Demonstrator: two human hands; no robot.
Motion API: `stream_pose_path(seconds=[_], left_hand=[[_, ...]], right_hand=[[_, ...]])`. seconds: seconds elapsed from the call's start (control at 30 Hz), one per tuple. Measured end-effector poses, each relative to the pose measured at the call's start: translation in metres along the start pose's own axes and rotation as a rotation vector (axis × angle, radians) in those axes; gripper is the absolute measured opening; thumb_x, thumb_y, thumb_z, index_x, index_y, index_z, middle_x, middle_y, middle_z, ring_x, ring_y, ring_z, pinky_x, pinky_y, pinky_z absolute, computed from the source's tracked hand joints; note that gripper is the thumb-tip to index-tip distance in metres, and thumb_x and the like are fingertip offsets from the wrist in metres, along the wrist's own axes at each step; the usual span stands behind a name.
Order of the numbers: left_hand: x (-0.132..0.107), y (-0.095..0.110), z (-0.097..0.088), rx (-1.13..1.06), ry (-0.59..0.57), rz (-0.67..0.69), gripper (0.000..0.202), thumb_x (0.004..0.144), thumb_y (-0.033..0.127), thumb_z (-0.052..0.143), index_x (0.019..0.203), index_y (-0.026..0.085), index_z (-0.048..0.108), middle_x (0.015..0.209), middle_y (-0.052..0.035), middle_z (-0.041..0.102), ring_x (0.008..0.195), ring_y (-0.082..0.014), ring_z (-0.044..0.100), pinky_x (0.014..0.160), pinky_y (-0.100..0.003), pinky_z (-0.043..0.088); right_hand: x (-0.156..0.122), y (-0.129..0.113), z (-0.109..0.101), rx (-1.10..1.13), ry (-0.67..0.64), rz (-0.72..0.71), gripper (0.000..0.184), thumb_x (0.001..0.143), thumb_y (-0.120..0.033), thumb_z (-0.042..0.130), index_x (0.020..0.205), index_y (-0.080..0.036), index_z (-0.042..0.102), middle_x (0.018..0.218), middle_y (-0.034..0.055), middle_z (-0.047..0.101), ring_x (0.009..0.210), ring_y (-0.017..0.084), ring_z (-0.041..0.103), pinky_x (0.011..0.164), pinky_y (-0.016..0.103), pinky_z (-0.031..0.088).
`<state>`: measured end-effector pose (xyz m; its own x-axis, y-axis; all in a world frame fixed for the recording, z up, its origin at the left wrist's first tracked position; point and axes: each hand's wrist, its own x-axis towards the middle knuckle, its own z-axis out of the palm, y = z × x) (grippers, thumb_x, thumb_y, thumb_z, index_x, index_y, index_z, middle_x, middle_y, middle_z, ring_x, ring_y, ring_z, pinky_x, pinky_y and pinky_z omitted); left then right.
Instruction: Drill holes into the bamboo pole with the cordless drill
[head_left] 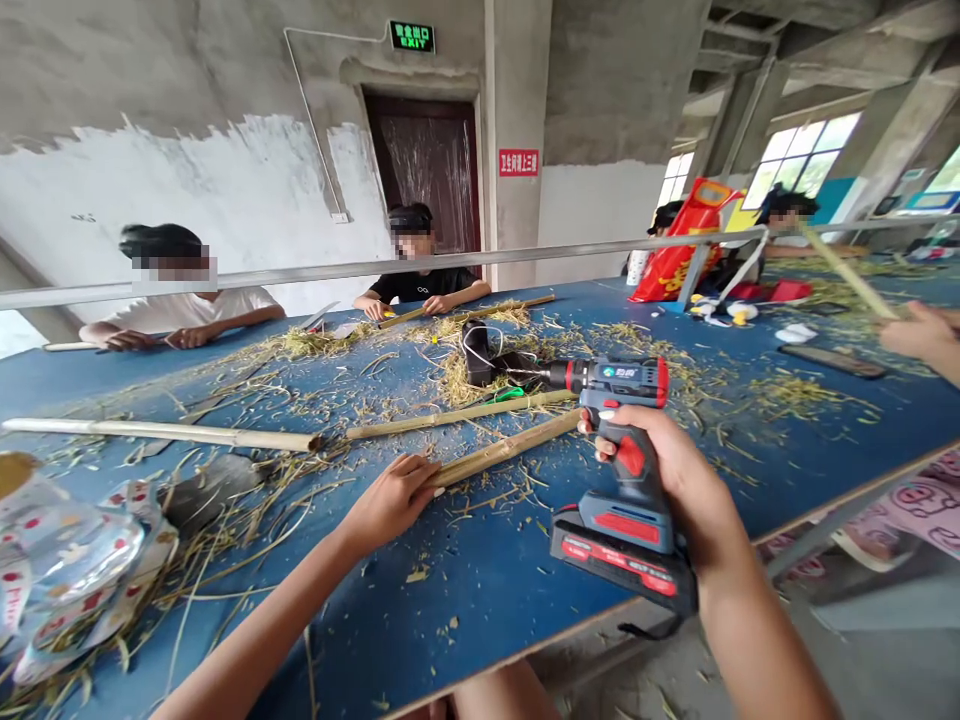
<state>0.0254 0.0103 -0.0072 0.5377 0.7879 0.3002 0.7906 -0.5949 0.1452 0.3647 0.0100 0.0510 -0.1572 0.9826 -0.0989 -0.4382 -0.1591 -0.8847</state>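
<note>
My right hand (679, 470) is wrapped round the grip of a grey and red cordless drill (619, 455), held above the blue table (487, 580) with its bit pointing left. My left hand (390, 500) is closed on the near end of a split bamboo stick (502, 452) that lies flat on the table and runs up to the right, towards the drill. A second, thinner bamboo stick (457, 413) lies just beyond it.
A long pale bamboo pole (161, 431) lies at the left, beside a cleaver (202, 490) and a crinkled plastic bag (67, 560). Bamboo shavings litter the table. A black charger with a white cable (480, 355) sits mid-table. Other people work along the far side and at the right edge.
</note>
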Motion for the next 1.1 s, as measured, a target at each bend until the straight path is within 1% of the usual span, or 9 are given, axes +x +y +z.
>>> stream_pose_path(seconds=[0.07,0.1,0.23,0.33,0.4,0.53,0.8,0.97,1.1], left_hand=[[0.01,0.005,0.001,-0.028,-0.02,0.004,0.037,0.087,0.035,0.038,0.116,0.017,0.052,0.1,-0.0087,0.059,0.094,-0.02,0.051,0.084,-0.034,0.043],[0.013,0.006,0.001,-0.04,-0.024,0.005,0.037,0.086,0.036,0.04,0.115,0.017,0.053,0.1,-0.0086,0.059,0.094,-0.0203,0.052,0.084,-0.034,0.043],[0.014,-0.002,-0.006,-0.075,0.003,0.002,0.04,0.083,0.041,0.045,0.113,0.017,0.055,0.101,-0.0094,0.06,0.094,-0.0206,0.054,0.083,-0.034,0.044],[0.006,-0.012,-0.009,-0.187,0.046,-0.038,0.035,0.082,0.041,0.047,0.106,0.019,0.06,0.098,-0.0075,0.061,0.089,-0.018,0.056,0.08,-0.031,0.046],[0.002,-0.014,-0.008,-0.309,0.06,-0.084,0.031,0.08,0.041,0.049,0.099,0.021,0.063,0.093,-0.0058,0.061,0.083,-0.0154,0.058,0.074,-0.028,0.048],[-0.001,-0.011,-0.002,-0.42,0.06,-0.148,0.029,0.077,0.04,0.053,0.093,0.019,0.064,0.088,-0.0055,0.059,0.074,-0.013,0.057,0.065,-0.025,0.048],[-0.003,-0.018,0.005,-0.447,0.061,-0.136,0.025,0.077,0.035,0.053,0.093,0.019,0.063,0.087,-0.0051,0.058,0.076,-0.0132,0.056,0.065,-0.023,0.047],[-0.003,-0.018,0.005,-0.456,0.062,-0.109,0.024,0.077,0.033,0.052,0.093,0.019,0.063,0.088,-0.0051,0.056,0.073,-0.0115,0.055,0.065,-0.022,0.047],[-0.003,-0.015,0.003,-0.457,0.068,-0.086,0.024,0.077,0.031,0.052,0.093,0.018,0.063,0.086,-0.0049,0.055,0.071,-0.0111,0.054,0.068,-0.024,0.046]], right_hand=[[-0.015,-0.007,0.002,-0.055,0.005,0.025,0.024,0.064,-0.027,0.057,0.084,-0.013,0.06,0.071,0.0035,0.061,0.05,0.009,0.05,0.046,0.021,0.039],[-0.021,-0.011,0.003,-0.081,-0.026,0.05,0.022,0.065,-0.025,0.056,0.083,-0.013,0.06,0.067,0.0026,0.059,0.049,0.009,0.049,0.046,0.02,0.039],[-0.031,-0.019,0.01,-0.176,-0.237,0.208,0.015,0.064,-0.019,0.053,0.076,-0.012,0.059,0.05,-0.0012,0.051,0.042,0.007,0.044,0.043,0.018,0.036],[-0.031,-0.021,0.02,-0.269,-0.304,0.292,0.016,0.059,-0.017,0.056,0.074,-0.013,0.058,0.059,-0.0004,0.056,0.041,0.007,0.046,0.045,0.021,0.039],[-0.031,-0.02,0.03,-0.351,-0.313,0.314,0.017,0.056,-0.015,0.056,0.073,-0.012,0.057,0.064,0.0004,0.058,0.042,0.007,0.048,0.046,0.022,0.039],[-0.03,-0.015,0.048,-0.486,-0.298,0.352,0.015,0.055,-0.012,0.054,0.069,-0.012,0.056,0.06,-0.0003,0.056,0.041,0.008,0.048,0.045,0.023,0.039],[-0.024,-0.005,0.058,-0.625,-0.289,0.376,0.01,0.056,-0.013,0.053,0.065,-0.012,0.055,0.059,-0.0004,0.055,0.041,0.008,0.047,0.046,0.025,0.043],[-0.021,-0.003,0.065,-0.685,-0.258,0.387,0.014,0.054,-0.014,0.053,0.068,-0.011,0.056,0.064,0.0009,0.057,0.042,0.008,0.048,0.044,0.023,0.042],[-0.022,-0.005,0.068,-0.7,-0.264,0.407,0.016,0.054,-0.016,0.053,0.07,-0.012,0.057,0.063,0.0006,0.056,0.042,0.008,0.048,0.045,0.023,0.042]])
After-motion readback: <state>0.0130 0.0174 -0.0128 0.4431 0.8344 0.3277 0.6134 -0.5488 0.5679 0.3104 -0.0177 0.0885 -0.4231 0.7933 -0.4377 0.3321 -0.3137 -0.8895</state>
